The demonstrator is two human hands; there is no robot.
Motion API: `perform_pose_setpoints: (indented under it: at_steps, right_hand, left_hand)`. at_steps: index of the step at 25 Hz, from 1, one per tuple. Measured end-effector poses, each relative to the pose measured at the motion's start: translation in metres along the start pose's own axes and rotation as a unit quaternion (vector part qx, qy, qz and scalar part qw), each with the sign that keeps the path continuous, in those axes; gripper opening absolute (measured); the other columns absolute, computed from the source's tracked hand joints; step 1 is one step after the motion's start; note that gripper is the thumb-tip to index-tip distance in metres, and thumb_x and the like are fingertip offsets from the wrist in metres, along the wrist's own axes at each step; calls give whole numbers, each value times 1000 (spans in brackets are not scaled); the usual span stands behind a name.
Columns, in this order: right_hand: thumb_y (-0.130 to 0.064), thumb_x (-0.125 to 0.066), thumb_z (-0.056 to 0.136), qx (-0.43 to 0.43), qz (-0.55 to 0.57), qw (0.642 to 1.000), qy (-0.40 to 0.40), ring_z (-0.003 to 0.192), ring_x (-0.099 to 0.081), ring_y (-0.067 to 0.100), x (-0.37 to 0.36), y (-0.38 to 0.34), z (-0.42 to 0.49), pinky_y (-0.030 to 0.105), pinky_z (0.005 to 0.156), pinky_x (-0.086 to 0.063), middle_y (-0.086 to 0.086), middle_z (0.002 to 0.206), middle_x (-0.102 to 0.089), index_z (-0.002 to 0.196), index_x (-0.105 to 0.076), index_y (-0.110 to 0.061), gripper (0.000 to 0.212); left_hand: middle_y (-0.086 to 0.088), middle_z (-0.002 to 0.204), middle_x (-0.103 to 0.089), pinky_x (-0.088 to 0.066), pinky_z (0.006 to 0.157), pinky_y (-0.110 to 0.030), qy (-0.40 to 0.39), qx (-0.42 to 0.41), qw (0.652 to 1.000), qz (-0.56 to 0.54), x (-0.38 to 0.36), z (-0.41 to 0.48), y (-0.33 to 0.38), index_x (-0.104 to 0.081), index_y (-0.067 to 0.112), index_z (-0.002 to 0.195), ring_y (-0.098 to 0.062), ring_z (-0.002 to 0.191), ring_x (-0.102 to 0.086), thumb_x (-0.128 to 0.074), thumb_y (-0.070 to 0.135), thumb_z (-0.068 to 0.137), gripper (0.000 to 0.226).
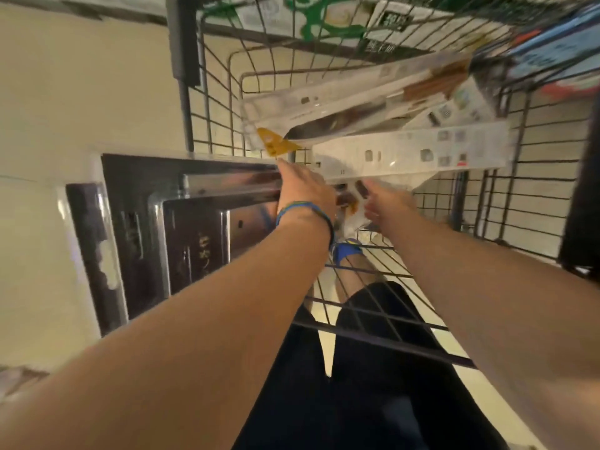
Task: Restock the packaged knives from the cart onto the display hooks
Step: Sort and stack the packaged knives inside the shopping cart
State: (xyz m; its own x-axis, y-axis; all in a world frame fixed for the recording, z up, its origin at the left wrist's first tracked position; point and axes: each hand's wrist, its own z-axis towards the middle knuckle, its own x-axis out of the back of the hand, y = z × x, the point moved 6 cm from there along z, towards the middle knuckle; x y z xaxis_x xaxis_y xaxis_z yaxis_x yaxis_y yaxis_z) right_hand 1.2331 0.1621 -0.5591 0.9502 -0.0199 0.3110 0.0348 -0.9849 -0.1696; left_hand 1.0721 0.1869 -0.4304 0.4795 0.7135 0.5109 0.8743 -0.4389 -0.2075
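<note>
Left of the left hand [303,186], a stack of dark packaged knives [146,222] in clear blister packs jutted out over the cart's [535,177] wire side, and the left hand gripped their near end. Just above both hands, white knife packages [412,151] lay fanned inside the cart. The right hand [384,201] reached under the lowest white pack; motion blur hid whether its fingers had closed.

Clear-packaged knives [373,105] lie fanned across the wire cart [214,92] — dark-boxed ones [146,222] overhang left.
</note>
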Motion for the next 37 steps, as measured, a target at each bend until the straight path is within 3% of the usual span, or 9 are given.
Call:
perform_pose_setpoints:
  at_steps: [3,7,10,15,18,22,27,30,37]
  right_hand:
    - [-42,-93,62,55,-38,989,135,102,-68,26,13,-6,-5,38,90,-59,5,120,-69,131,-59,-16,80]
    - [-41,-97,59,29,-33,988,149,98,-64,22,23,-1,-5,28,66,-56,2,120,-64,133,-53,-11,91]
    - [-34,-89,77,-36,35,996,78,89,-64,23,18,8,4,34,66,-60,9,121,-62,135,-55,-10,71]
    - [-38,-72,95,18,86,994,58,110,-69,29,39,11,5,46,97,-57,8,123,-70,131,-63,-13,44]
    - [-55,-62,96,-10,78,994,77,103,-69,30,47,14,-14,49,95,-58,8,114,-71,120,-65,-17,45]
    - [-41,-54,105,-47,199,979,-4,101,-72,30,41,-6,-60,53,89,-60,7,112,-73,128,-60,-20,32]
    - [-11,-57,103,-36,358,927,-104,79,-75,22,54,-48,-144,27,52,-59,13,102,-74,117,-63,-7,16]
    - [-8,-55,104,-20,378,917,-124,82,-78,24,65,-61,-195,22,53,-58,21,113,-72,121,-62,-1,20]
    - [-4,-52,104,-7,359,924,-135,76,-78,19,78,-59,-264,20,54,-58,22,118,-71,132,-57,-3,28]
  left_hand:
    - [-26,154,-29,-15,109,-74,-20,8,1000,0,-3,0,5,-28,8,152,-50,141,-26,-41,32,101,58]
    - [-31,156,-24,-11,107,-77,-25,58,995,81,-5,-8,-8,-21,-2,152,-51,144,-20,-40,27,103,61]
    - [-31,155,-25,-16,108,-74,-19,52,994,99,-13,-18,-18,-23,-1,152,-51,142,-23,-39,28,102,60]
    - [-30,159,-15,-20,111,-67,-16,50,993,110,-6,-15,-19,-13,1,155,-54,142,-20,-27,26,103,60]
    - [-27,160,-14,-18,114,-66,-29,57,993,104,-4,-24,-21,-14,8,157,-52,145,-17,-37,34,102,65]
    - [-26,158,-21,-20,114,-64,-38,79,989,120,3,-51,-35,-15,10,157,-51,143,-21,-38,38,102,66]
    - [-13,139,-49,-35,105,-52,2,105,991,77,30,-76,-79,-36,19,148,-36,124,-50,-45,51,97,61]
    - [-10,139,-51,-36,105,-49,9,95,994,54,30,-102,-90,-37,20,147,-33,124,-50,-45,64,91,71]
    - [-13,139,-49,-32,110,-53,36,73,996,34,29,-134,-63,-43,7,143,-35,129,-44,-46,45,98,59]
